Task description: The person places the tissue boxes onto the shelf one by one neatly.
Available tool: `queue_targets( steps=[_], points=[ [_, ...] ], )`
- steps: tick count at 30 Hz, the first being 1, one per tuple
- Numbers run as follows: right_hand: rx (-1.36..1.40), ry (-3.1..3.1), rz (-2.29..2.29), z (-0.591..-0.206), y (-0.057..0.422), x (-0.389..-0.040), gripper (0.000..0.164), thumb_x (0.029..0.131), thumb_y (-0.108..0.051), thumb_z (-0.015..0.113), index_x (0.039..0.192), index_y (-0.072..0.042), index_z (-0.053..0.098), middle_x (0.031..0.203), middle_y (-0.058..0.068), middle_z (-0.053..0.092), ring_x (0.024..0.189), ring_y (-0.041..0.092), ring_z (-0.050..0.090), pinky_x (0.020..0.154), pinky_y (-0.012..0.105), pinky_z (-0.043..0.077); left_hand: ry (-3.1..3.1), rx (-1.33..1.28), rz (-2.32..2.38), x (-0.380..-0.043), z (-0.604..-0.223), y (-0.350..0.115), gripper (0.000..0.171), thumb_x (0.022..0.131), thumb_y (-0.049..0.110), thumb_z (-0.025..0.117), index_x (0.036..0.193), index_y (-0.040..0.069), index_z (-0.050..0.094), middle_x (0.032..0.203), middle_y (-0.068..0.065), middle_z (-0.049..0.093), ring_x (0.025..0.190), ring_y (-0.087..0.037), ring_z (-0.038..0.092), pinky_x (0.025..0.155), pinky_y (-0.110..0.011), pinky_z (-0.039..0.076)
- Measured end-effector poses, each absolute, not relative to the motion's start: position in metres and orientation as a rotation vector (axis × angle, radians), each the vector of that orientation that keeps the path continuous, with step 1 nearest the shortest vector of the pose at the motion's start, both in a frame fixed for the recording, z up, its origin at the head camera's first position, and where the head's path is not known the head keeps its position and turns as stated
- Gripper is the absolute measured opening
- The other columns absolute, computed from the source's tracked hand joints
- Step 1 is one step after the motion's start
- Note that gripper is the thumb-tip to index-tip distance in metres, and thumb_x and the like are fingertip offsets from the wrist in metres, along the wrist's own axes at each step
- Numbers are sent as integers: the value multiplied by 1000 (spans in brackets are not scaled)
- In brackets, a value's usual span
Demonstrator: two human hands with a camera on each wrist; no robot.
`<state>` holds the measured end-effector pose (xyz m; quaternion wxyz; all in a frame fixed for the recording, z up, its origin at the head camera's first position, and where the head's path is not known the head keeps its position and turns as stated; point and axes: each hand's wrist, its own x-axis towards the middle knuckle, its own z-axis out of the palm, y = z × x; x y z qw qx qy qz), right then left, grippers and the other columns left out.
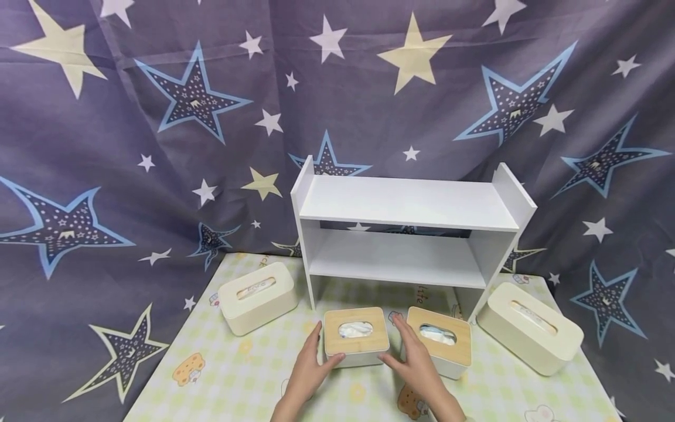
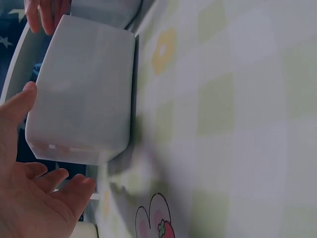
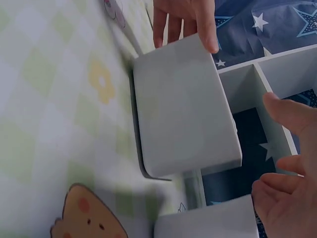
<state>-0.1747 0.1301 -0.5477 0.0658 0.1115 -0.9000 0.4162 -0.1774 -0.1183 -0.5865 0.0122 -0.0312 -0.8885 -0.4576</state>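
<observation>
A tissue box with a light wood lid and pale sides (image 1: 335, 331) sits on the table between my two hands. My left hand (image 1: 310, 366) is at its left side, thumb by the front corner, fingers spread. On its right side is my right hand (image 1: 419, 363), fingers also extended. In the left wrist view the left thumb lies near the edge of the box (image 2: 84, 89); whether it touches, I cannot tell. The right wrist view shows the right hand (image 3: 290, 173) apart from the box (image 3: 183, 109). A second wood-lidded tissue box (image 1: 457, 339) stands just beyond the right hand.
Behind the boxes stands a white two-tier shelf (image 1: 401, 255). A cream tissue box (image 1: 263, 308) is at left, and another cream tissue box (image 1: 519, 340) at right. A checked cloth (image 1: 211, 381) covers the table; a starry curtain (image 1: 237, 158) hangs behind.
</observation>
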Motion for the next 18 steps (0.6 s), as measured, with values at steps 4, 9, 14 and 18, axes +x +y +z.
queue_targets(
  steps=[4,9,14,18],
  points=[
    [334,-2703,1303,-547,125,-174,82,86,-27,78,150,3,37,155,28,37,134,49,47,108,61,45,-2742,-118,-1493,-176,-586,-117,94,89,45,71,154,-4,25,155,-34,33,134,-54,44,104,-65,48],
    [330,-2702,1373,-548,120,-174,83,88,-24,77,151,6,32,154,32,35,131,51,49,106,57,47,-2714,-123,-1560,-176,-585,-115,90,90,40,72,153,-6,27,153,-35,34,133,-53,45,102,-60,52],
    [334,-2735,1368,-551,117,-172,87,88,-27,76,152,6,27,155,34,32,130,54,49,105,61,47,-2701,-122,-1608,-176,-584,-115,87,91,40,71,152,-6,29,152,-35,35,133,-54,46,101,-56,54],
    [334,-2757,1332,-554,115,-171,88,89,-31,75,152,7,27,155,34,32,128,53,51,105,63,47,-2687,-114,-1651,-177,-583,-116,87,90,39,72,152,-7,29,154,-34,34,133,-54,45,101,-53,54]
  ],
)
